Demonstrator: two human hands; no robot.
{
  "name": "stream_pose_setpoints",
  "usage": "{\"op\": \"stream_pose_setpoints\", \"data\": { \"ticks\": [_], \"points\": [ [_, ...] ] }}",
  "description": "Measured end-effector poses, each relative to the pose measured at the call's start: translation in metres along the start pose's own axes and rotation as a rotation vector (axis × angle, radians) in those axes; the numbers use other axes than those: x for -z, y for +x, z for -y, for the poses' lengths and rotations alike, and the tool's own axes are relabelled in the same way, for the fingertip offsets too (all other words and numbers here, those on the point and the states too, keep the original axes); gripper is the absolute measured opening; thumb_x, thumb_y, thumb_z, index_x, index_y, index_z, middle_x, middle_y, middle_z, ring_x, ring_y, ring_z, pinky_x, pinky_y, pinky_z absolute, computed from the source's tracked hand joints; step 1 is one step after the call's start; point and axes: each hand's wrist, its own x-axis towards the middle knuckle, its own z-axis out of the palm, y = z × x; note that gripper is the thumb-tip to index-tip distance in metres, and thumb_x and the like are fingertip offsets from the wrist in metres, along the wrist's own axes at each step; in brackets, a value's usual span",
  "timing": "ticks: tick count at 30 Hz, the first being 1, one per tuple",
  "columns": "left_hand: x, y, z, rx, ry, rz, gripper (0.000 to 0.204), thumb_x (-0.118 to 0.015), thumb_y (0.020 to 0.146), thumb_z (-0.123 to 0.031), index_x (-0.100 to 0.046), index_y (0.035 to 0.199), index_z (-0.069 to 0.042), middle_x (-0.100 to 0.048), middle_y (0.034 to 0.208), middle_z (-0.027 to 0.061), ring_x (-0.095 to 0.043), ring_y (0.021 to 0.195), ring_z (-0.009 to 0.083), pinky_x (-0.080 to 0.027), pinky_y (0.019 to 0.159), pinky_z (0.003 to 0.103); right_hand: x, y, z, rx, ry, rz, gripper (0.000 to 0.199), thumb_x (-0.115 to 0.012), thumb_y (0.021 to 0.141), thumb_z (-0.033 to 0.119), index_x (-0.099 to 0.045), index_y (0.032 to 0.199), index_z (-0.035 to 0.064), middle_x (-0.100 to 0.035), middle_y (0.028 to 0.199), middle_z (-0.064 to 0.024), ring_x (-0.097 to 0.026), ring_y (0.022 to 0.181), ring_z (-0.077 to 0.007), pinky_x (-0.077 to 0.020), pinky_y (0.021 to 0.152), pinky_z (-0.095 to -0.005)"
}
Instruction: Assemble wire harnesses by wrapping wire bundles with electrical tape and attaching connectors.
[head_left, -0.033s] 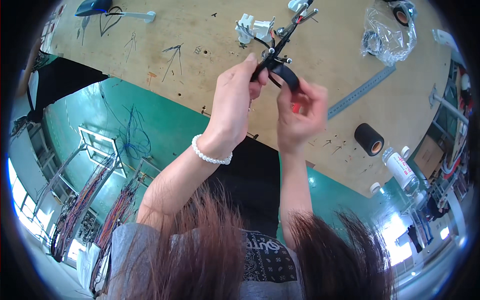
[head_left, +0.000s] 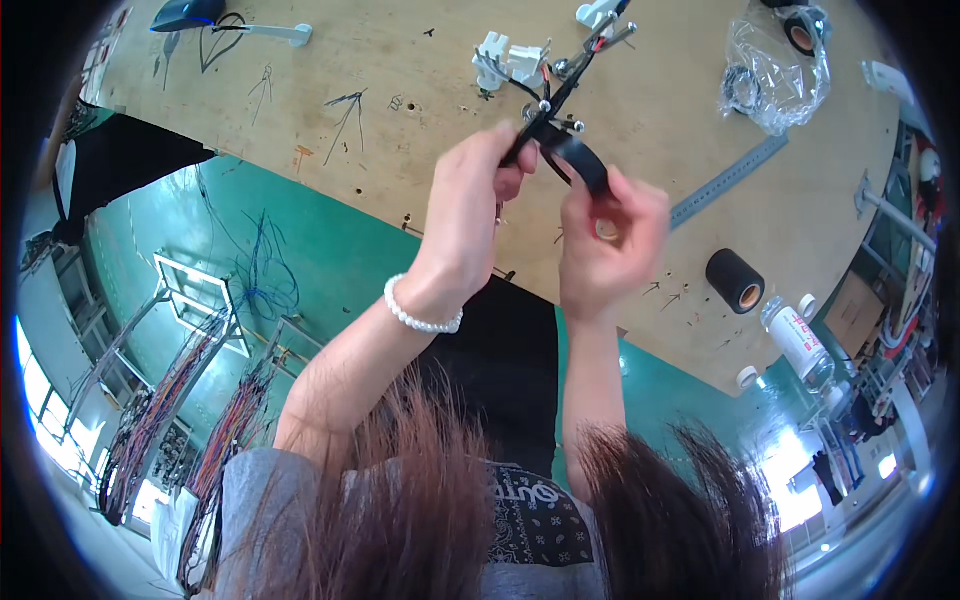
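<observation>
My left hand [head_left: 468,200] is closed around a black-taped wire harness [head_left: 543,122], thumb on top of it. The harness runs up and to the right over the board between metal pegs. Thin wires branch off to white connectors [head_left: 508,64] beside it. A strip of black tape [head_left: 580,155] bends from the harness into my right hand [head_left: 612,245]. The fingers of that hand are curled round a roll of tape, mostly hidden, with only its pale core ring showing. My right hand is a little blurred.
A metal ruler [head_left: 730,182] lies right of my hands. Nearby are a black roll [head_left: 735,281], a clear bottle [head_left: 798,345] near the board's edge, and a plastic bag [head_left: 775,75] with tape rolls. Pegs stand in the wooden board [head_left: 300,110]. Wire bundles [head_left: 175,400] hang at lower left.
My right hand has shifted slightly right and outward, and the tape strip between my hands looks a little longer. The left hand keeps its grip on the harness.
</observation>
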Motion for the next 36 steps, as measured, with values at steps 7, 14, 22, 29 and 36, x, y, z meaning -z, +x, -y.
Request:
{"op": "stream_pose_setpoints", "data": {
  "ticks": [7,14,22,29,36],
  "points": [
    [-0.009,-0.019,0.009,-0.601,0.541,0.059,0.023,-0.062,0.081,-0.004,-0.055,0.101,0.003,-0.061,0.088,0.0075,-0.054,0.076,0.0134,-0.047,0.067,0.031,-0.021,0.060,0.083,0.728,-0.575,0.340,0.028,-0.075,0.070,-0.010,-0.066,0.095,-0.0005,-0.062,0.093,-0.0092,-0.058,0.066,-0.0170,-0.0497,0.057,-0.0279],
    [-0.004,0.006,0.013,-0.228,0.212,-0.090,0.050,-0.052,0.099,-0.038,-0.057,0.065,-0.002,-0.048,0.056,-0.0012,-0.042,0.054,0.0092,-0.035,0.050,0.027,-0.019,0.035,0.060,0.371,-0.338,0.088,0.020,-0.066,0.083,-0.005,-0.057,0.100,-0.0003,-0.059,0.091,-0.0061,-0.062,0.083,-0.0160,-0.0499,0.066,-0.0275],
    [-0.014,0.006,-0.004,-0.079,0.213,-0.012,0.058,-0.047,0.100,-0.047,-0.051,0.057,-0.007,-0.040,0.054,-0.0059,-0.031,0.052,0.0039,-0.023,0.048,0.023,-0.041,0.027,-0.038,-0.054,0.138,0.144,0.030,-0.064,0.085,-0.006,-0.050,0.111,-0.0009,-0.053,0.113,-0.0091,-0.060,0.101,-0.0185,-0.0528,0.080,-0.0279],
    [0.003,-0.008,0.004,-0.095,0.092,0.061,0.022,-0.061,0.089,-0.021,-0.055,0.077,-0.004,-0.039,0.067,-0.0054,-0.031,0.061,0.0037,-0.028,0.053,0.023,-0.007,0.010,0.024,0.083,-0.276,-0.062,0.038,-0.074,0.070,-0.013,-0.063,0.105,-0.0005,-0.054,0.101,-0.0079,-0.061,0.079,-0.0127,-0.0534,0.061,-0.0235],
    [-0.014,-0.017,0.005,-0.685,0.362,0.029,0.028,-0.062,0.092,-0.026,-0.061,0.093,0.002,-0.061,0.080,0.0039,-0.054,0.074,0.0082,-0.046,0.062,0.030,-0.043,0.054,0.098,0.485,-0.877,0.435,0.029,-0.072,0.073,-0.007,-0.067,0.100,0.0024,-0.059,0.094,-0.0094,-0.061,0.069,-0.0150,-0.0509,0.059,-0.0292]
  ]
}}
